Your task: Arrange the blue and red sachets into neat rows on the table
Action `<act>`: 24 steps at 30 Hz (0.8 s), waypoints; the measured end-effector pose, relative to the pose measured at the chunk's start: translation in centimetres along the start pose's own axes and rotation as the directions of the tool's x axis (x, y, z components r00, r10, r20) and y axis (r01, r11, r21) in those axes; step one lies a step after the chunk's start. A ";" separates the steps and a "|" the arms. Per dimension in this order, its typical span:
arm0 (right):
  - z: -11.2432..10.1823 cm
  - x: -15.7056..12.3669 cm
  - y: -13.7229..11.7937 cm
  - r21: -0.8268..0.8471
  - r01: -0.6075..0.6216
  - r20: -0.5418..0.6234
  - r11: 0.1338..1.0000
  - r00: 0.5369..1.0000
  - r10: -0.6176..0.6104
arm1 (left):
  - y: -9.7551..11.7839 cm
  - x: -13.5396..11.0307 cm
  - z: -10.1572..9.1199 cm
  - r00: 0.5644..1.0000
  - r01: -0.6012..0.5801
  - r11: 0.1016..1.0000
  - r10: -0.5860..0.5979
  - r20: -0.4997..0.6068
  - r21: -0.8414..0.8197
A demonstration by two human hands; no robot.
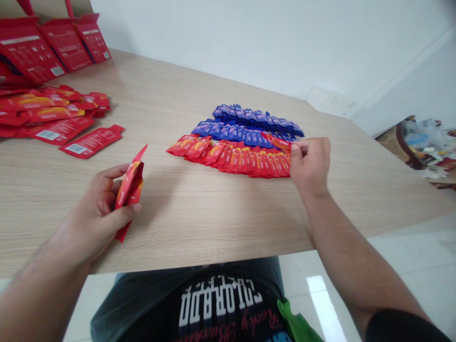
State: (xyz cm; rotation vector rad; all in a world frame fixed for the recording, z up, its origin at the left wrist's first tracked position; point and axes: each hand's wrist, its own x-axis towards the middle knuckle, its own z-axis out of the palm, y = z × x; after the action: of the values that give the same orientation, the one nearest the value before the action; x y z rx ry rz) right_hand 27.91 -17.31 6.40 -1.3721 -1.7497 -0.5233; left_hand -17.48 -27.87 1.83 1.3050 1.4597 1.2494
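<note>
My left hand (103, 209) is closed around red sachets (130, 190) with an orange-yellow print, held above the table's near left part. It looks like two of them, pinched between thumb and fingers. At the right, my right hand (311, 164) pinches one red sachet (278, 142) over the right end of the laid-out rows. Overlapping red sachets (238, 159) form the front row on the table. Behind them lie rows of blue-purple sachets (235, 133), fanned the same way. My right fingers hide the front row's right end.
A heap of loose red sachets (46, 107) lies at the left of the wooden table (213, 218). Red open-topped boxes (67, 45) stand behind it. The white wall (249, 42) borders the far edge. A bin (423, 142) with plastic wrappers stands at the far right.
</note>
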 end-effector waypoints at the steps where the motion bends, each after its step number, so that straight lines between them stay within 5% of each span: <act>1: -0.1 0.0 0.3 0.029 -0.070 -0.024 0.997 0.997 0.071 | 0.0 0.0 0.0 1.000 -0.001 1.000 0.001 0.001 0.001; 4: 0.5 -0.6 0.3 0.272 -0.381 0.077 0.884 0.924 0.375 | -0.1 0.1 -0.1 1.000 0.006 1.000 -0.006 0.010 -0.002; 6: 1.3 -1.4 -0.4 0.468 -0.600 0.262 0.649 0.795 0.547 | -0.1 0.1 -0.1 1.000 0.008 1.000 -0.009 0.013 0.005; 9: 2.2 -2.4 -2.2 0.586 -0.772 0.518 0.246 0.591 0.619 | -0.1 0.1 -0.1 1.000 -0.001 0.999 0.001 0.012 0.040; 11: 2.4 -2.9 -3.3 0.575 -0.809 0.603 0.120 0.519 0.606 | -0.1 0.0 -0.1 1.000 -0.010 0.998 0.009 0.015 0.058; 24: 2.7 -3.6 -4.9 0.463 -0.886 0.713 -0.016 0.362 0.601 | -0.2 0.0 -0.2 0.998 -0.053 0.993 0.048 0.048 0.101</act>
State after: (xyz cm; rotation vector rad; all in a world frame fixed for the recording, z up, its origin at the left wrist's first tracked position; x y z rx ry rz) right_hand 22.57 -18.91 2.77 -1.4079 -0.8084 1.1612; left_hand -17.69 -27.88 1.65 1.4370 1.4837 1.1827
